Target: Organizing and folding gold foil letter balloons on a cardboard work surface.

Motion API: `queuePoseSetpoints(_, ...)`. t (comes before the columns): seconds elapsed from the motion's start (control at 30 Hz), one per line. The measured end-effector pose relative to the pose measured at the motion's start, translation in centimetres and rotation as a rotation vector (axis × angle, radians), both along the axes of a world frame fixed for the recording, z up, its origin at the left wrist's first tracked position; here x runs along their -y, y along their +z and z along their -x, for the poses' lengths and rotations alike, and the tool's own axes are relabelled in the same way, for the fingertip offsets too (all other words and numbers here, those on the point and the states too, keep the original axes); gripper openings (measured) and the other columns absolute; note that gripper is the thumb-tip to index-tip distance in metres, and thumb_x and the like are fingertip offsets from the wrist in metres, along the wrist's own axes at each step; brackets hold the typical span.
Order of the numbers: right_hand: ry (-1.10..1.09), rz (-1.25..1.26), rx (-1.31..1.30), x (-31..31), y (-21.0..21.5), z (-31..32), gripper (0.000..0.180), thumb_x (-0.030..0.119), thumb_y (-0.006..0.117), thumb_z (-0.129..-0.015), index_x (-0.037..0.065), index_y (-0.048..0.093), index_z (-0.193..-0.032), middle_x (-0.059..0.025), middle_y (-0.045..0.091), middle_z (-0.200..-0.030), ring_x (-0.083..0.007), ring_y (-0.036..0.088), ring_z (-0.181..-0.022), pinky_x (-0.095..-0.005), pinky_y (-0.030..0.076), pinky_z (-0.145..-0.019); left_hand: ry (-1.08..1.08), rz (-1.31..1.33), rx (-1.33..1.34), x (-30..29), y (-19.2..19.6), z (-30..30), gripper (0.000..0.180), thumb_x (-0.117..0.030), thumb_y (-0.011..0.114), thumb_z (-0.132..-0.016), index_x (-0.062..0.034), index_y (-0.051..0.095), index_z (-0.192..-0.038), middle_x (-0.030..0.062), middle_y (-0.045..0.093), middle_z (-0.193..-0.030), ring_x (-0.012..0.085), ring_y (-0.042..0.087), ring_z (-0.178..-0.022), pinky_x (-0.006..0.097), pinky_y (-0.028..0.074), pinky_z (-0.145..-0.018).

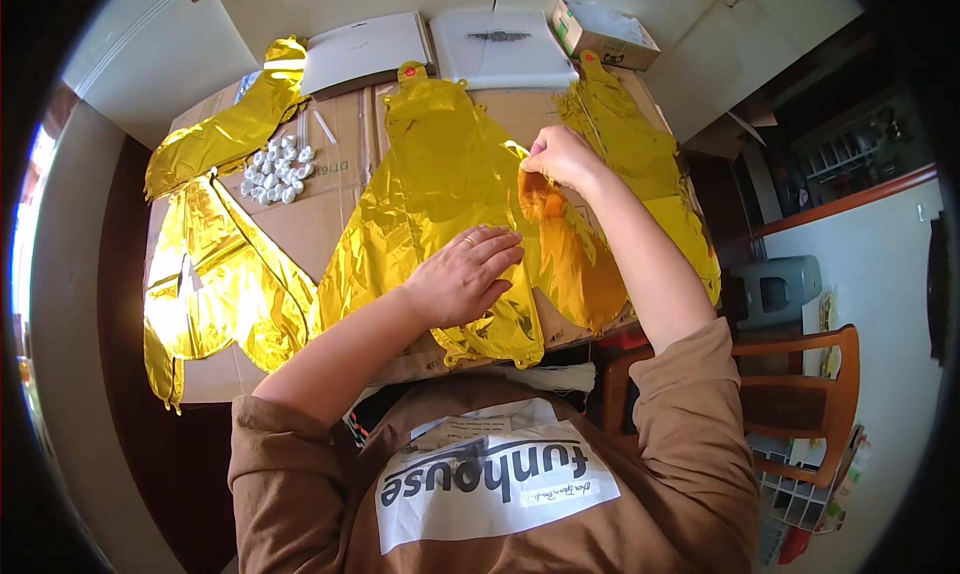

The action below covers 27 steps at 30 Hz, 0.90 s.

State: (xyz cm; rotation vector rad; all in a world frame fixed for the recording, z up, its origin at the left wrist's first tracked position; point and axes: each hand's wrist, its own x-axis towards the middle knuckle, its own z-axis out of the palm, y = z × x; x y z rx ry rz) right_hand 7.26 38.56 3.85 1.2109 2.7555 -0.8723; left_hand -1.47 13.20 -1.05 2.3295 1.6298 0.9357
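Observation:
A flat, uninflated gold foil balloon [432, 159] lies across the middle of the cardboard-covered table, with a tab bearing a red dot at its far end. My left hand [463, 277] rests palm down on it, fingers stretched out, a ring on one finger. My right hand [563, 159] pinches the balloon's right edge and holds it up. Below those fingers hangs a darker, orange-looking part of the foil [572, 259]. Beyond my right forearm lies another gold foil balloon [640, 159]. More gold foil [235, 284] is spread on the left side.
Small white plastic pieces [275, 176] lie piled on the cardboard [345, 149], near clear tubes [324, 126]. Along the back stand a white box [365, 49], a pale flat case [500, 49] and an open carton [605, 34]. A wooden chair [845, 394] stands at right.

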Motion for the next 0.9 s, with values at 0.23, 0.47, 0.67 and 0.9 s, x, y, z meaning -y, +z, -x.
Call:
queuePoseSetpoints(0.23, 0.088, 0.268, -0.552, 4.2, -0.3, 0.1, 0.038, 0.01, 0.078, -0.086, 0.001, 0.063, -0.12, -0.0125, 0.072, -0.098, -0.0181, 0.07, -0.09, -0.0325, 0.056, -0.08, 0.0, 0.004, 0.022, 0.1, -0.1, 0.1, 0.048, -0.017, 0.068, -0.092, -0.0003, 0.057, -0.135, 0.0183, 0.058, -0.142, 0.0366, 0.051, -0.135, 0.047, 0.04, -0.115)
queuePoseSetpoints(0.47, 0.285, 0.138, -0.526, 4.2, -0.5, -2.4, 0.031, 0.012, 0.069, -0.094, 0.001, 0.067, -0.124, -0.0157, 0.07, -0.127, -0.021, 0.067, -0.116, -0.0335, 0.052, -0.1, -0.001, 0.009, 0.014, 0.0, 0.0, 0.1, 0.048, -0.018, 0.069, -0.092, -0.0006, 0.057, -0.136, 0.0179, 0.058, -0.142, 0.0364, 0.051, -0.135, 0.048, 0.04, -0.116)
queuePoseSetpoints(0.67, 0.571, -0.482, -0.481, 4.5, -4.2, -3.6, 0.024, 0.014, 0.065, -0.096, 0.006, 0.075, -0.116, -0.0086, 0.069, -0.133, -0.0317, 0.06, -0.128, -0.0446, 0.044, -0.111, 0.001, 0.022, 0.018, 0.0, 0.1, 0.2, 0.049, -0.018, 0.069, -0.091, -0.0006, 0.058, -0.135, 0.0179, 0.058, -0.143, 0.0361, 0.051, -0.134, 0.048, 0.04, -0.116)
queuePoseSetpoints(0.9, 0.613, -0.492, -0.437, 4.9, -4.9, -3.2, 0.034, 0.02, 0.062, -0.099, 0.006, 0.068, -0.13, -0.0096, 0.062, -0.143, -0.0338, 0.052, -0.137, -0.0459, 0.039, -0.116, -0.006, 0.008, 0.026, -0.1, -0.1, 0.2, 0.05, -0.017, 0.07, -0.091, -0.0006, 0.058, -0.136, 0.0177, 0.058, -0.142, 0.0361, 0.052, -0.134, 0.048, 0.04, -0.116)
